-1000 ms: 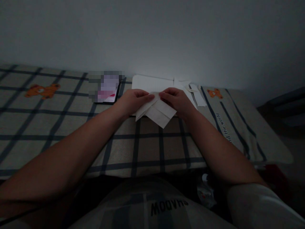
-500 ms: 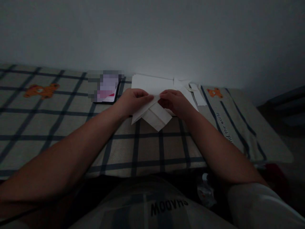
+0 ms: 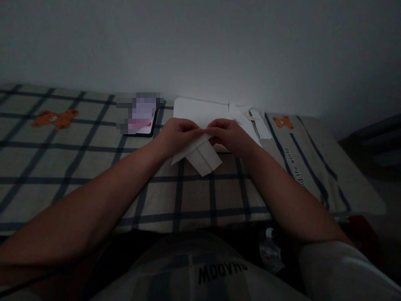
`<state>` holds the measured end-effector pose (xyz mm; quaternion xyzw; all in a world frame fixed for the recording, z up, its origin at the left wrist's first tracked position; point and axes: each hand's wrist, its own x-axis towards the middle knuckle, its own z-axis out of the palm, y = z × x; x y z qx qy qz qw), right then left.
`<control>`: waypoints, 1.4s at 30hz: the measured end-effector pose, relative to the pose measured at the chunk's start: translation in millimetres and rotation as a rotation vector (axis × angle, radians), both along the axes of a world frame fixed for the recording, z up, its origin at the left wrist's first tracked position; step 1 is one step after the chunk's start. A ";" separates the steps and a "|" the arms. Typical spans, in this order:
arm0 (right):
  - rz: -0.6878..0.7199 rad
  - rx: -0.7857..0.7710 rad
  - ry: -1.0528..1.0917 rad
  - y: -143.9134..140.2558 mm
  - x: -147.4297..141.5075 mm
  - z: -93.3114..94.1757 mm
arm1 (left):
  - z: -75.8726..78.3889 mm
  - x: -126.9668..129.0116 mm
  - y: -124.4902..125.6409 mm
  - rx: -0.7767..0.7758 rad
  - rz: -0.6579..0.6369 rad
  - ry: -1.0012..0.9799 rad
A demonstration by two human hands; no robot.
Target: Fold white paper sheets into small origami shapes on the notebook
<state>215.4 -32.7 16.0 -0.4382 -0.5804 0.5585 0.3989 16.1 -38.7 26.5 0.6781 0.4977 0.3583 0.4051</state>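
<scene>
A folded sheet of white paper [image 3: 204,158] hangs from my two hands, with creased flaps pointing down toward me. My left hand [image 3: 179,133] pinches its upper edge between thumb and fingers. Right beside it, my right hand [image 3: 226,133] grips the same edge, and the fingertips of both hands nearly meet. Behind the hands a stack of white paper [image 3: 200,108] lies on the checked cloth [image 3: 150,200]. The hands hide part of the stack and the top of the folded paper.
A phone [image 3: 142,117], partly blurred out, lies left of the stack. To the right are white paper strips [image 3: 262,124] and a thin dark tool [image 3: 253,123], its kind unclear. The wall [image 3: 200,46] rises behind. Below the table edge is a clear plastic bottle [image 3: 271,251].
My fingertips have come closer together on the paper's edge. The folded paper has tilted a little, its lower flap swinging slightly left and down.
</scene>
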 end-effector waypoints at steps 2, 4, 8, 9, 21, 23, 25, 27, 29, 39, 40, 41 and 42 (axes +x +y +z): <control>-0.023 -0.036 0.028 0.7 1.2 1.9 | 0.6 -0.6 1.6 0.015 0.019 0.001; -0.048 -0.056 0.053 1.6 2.7 2.8 | 0.9 -1.2 3.5 0.019 0.038 -0.010; -0.069 -0.056 0.079 3.6 4.3 1.1 | 0.1 -0.5 4.2 -0.021 0.067 -0.066; -0.068 -0.052 0.089 4.4 4.6 0.1 | -0.2 0.1 3.6 -0.038 0.077 -0.086; -0.030 -0.038 0.083 7.8 6.5 -5.7 | 6.7 -2.1 4.3 -0.067 0.087 -0.024; -0.004 0.041 0.017 4.9 4.8 -8.5 | 6.6 -1.2 4.0 -0.048 0.078 0.007; -0.026 0.108 -0.022 3.7 4.7 -10.1 | 5.9 -0.4 3.6 -0.070 0.078 0.001; -0.083 0.140 -0.020 4.6 6.0 -10.1 | 4.9 -0.5 3.5 -0.142 0.070 -0.030; -0.146 0.150 0.020 7.0 7.4 -9.3 | 3.8 -1.5 4.4 -0.211 0.048 -0.053; -0.224 0.033 0.208 14.5 6.1 -10.7 | -1.5 -6.9 17.0 -0.153 0.064 -0.186; -0.202 0.014 0.219 14.5 6.3 -11.2 | -1.1 -7.0 16.7 -0.148 0.060 -0.174; -0.176 0.000 0.225 14.2 6.6 -11.6 | -0.3 -7.0 15.9 -0.144 0.053 -0.157; -0.149 -0.009 0.223 13.8 6.9 -12.0 | 0.8 -7.0 14.7 -0.142 0.043 -0.137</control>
